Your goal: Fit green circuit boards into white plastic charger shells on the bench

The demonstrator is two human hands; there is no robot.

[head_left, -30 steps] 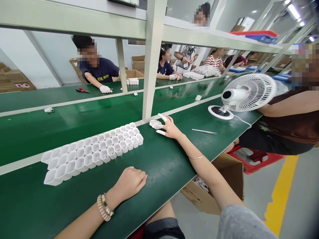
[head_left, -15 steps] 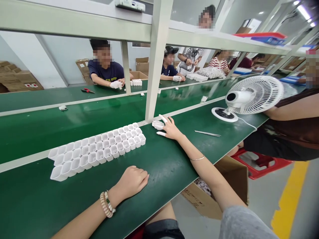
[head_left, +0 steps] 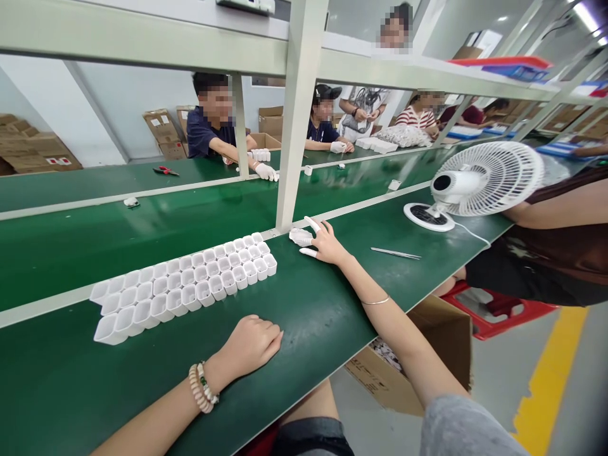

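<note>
Beside the post [head_left: 300, 114], right fingers [head_left: 312, 223] splay against an indistinct white wad [head_left: 299, 237]; left fingers [head_left: 274, 339] curl, any hold hidden.

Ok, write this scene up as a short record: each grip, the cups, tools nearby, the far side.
Left grip: loosely curled, on the green worktop; nothing visibly held
Right grip: fingers spread, white finger covers on, at a small white item of unclear kind
White cups: three rows, open-topped, left of the post
Nearby: tweezers lying flat; white fan standing beyond
Far side: a co-worker's gloved hand beside the post in view
</note>
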